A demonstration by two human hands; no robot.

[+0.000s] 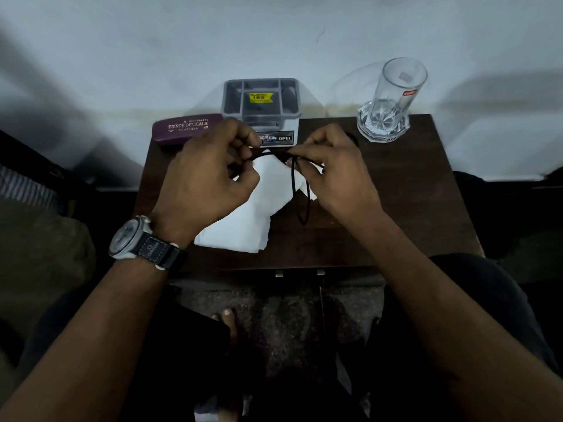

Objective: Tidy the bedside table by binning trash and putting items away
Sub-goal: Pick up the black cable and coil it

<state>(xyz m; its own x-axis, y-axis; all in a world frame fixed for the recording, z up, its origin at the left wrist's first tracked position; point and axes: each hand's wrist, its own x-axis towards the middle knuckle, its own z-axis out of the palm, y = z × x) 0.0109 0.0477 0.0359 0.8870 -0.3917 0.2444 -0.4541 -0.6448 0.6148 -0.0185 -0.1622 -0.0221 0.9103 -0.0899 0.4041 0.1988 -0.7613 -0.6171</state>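
Both hands, left (210, 172) and right (332, 172), pinch a thin black cord (295, 178) above the surface (396, 193); limp and light, it handles best gathered into loops.

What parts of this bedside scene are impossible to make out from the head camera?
- Black cord: its ends vanish inside the left hand and right hand.
- White tissue: upper part covered by both hands.
- Grey organizer: compartment bottoms too dark; front label partly blocked by fingers.
- Spectacle case: small print blurred.
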